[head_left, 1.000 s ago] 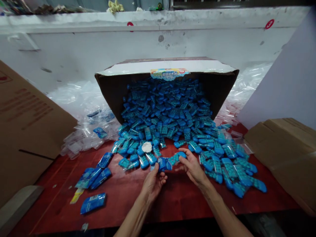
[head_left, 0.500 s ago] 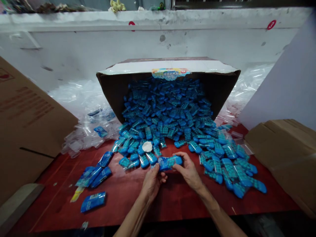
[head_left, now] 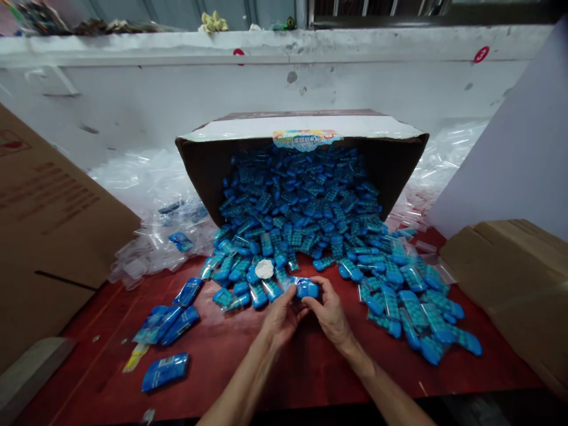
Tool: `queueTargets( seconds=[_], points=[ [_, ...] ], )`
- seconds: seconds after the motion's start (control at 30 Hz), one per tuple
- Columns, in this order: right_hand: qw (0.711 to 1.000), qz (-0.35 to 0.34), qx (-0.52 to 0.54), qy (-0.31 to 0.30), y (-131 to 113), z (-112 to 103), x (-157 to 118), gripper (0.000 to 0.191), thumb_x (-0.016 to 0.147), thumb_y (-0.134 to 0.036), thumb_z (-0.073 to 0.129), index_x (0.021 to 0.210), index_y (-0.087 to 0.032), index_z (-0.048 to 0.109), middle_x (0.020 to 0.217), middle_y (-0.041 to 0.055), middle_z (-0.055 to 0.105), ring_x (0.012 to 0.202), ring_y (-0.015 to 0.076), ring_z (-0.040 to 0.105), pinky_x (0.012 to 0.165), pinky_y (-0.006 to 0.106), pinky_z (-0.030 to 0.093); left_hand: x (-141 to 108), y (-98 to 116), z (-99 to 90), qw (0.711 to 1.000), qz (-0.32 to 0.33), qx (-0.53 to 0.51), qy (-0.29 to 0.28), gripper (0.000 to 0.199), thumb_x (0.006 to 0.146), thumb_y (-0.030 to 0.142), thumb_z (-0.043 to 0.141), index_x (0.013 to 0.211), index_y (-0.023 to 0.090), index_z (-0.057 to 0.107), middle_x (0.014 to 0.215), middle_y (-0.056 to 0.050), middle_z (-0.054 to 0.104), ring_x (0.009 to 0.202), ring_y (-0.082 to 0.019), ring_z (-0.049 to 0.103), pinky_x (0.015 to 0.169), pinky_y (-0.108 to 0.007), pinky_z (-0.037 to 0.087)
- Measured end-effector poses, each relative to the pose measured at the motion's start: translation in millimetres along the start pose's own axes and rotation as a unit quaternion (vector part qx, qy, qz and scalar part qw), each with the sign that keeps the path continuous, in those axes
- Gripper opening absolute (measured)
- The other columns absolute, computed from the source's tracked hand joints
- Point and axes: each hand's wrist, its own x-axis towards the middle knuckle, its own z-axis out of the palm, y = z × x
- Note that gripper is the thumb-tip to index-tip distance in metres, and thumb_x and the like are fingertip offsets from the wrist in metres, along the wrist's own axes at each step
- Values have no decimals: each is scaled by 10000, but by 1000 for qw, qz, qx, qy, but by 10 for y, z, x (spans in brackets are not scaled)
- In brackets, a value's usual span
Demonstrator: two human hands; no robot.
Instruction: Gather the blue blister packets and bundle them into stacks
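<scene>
Both hands meet over the red table (head_left: 213, 367), around one blue packet (head_left: 305, 288). My left hand (head_left: 284, 316) grips its left side with thumb and fingers, near a clear plastic edge. My right hand (head_left: 328, 310) pinches its right end between thumb and fingers. Just beyond lie many small blue cases (head_left: 310, 225) with turquoise pieces inside, spilling from an open cardboard box (head_left: 408, 171) on its side. A white round piece (head_left: 264, 269) rests on the cases behind my left hand.
Several blue printed packets (head_left: 165, 371) lie at the left, beside a yellow strip (head_left: 135, 358). Clear plastic sleeves (head_left: 151, 236) are heaped left of the box. Cardboard boxes stand at the far left (head_left: 53, 225) and right (head_left: 510, 266). A white wall (head_left: 146, 106) rises behind.
My hands have drawn closer together, and the turquoise part of the held item is now covered by the blue printed wrapper. The camera view has tilted slightly up.
</scene>
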Motion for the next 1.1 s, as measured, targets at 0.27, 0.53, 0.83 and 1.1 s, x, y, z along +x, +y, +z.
queueTargets(
  seconds=[0.27,0.53,0.83,1.1],
  points=[
    [937,126,238,-220,-154,-239,79,627,690,-259,590,1234,-340,290,1063,24,482,565,75,559,417,176,429,-123,84,-88,985,-56,38,-161,194,746,272,530,854,119,582,661,-55,628,530,-99,558,487,-195,420],
    [922,132,215,-294,-210,-294,149,886,525,-99,685,1269,-346,273,925,-19,526,569,50,518,476,155,411,-190,110,-24,975,-47,41,-215,191,733,243,550,896,149,582,777,-50,619,637,-130,570,501,-220,411],
    [929,115,234,-264,-121,-268,70,709,646,-229,619,1265,-330,289,1060,19,468,562,44,512,426,147,394,-246,-45,49,974,-2,49,-221,289,747,306,524,985,146,558,837,-79,619,711,-173,577,616,-281,429],
    [949,89,236,-191,-73,-167,-15,733,635,-173,630,1252,-362,281,980,-12,455,640,66,508,460,152,411,-250,-130,97,989,46,35,-133,214,742,321,528,840,135,568,723,-39,604,596,-119,547,589,-263,446]
  ],
)
